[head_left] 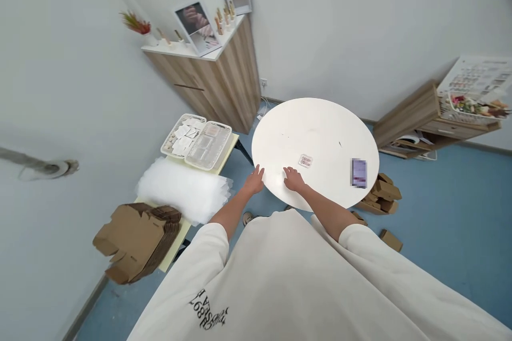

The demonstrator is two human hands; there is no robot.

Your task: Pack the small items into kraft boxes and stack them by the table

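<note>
Small clear case (305, 160), pinkish-red pieces inside in rows: lying flat on round table (320, 122), slightly left of and nearer than table's middle.

Right hand (294, 179): palm down at near-left part of round table, just beside case, fingers loosely spread and bent. Left hand (255, 180): at round table's left rim, thumb and fingers parted, pointing forward. Contact with tabletop: cannot tell for either. Both forearms stretched out, converging on round table, from loose white sleeves.

Round table: smooth white disc, few small dark marks. On its right side, pixelated purple rectangle (359, 173).

Left of round table, on pale yellow side table (170, 256): open translucent plastic bin (188, 136) with white packets, lid folded out; soft white stack of packing sheets (182, 189); flat brown corrugated cardboard stack (132, 237), nearest.

Behind-left of round table: wood-grain cabinet (236, 72), white top, photo stands (197, 26) and red-green plant (136, 23) on it.

Right of round table: wood-grain shelf unit (412, 109), flower-filled white basket (476, 107) on it.

Cluttering blue floor (448, 208) at round table's right edge: brown cardboard boxes (384, 189), partly under rim.
</note>
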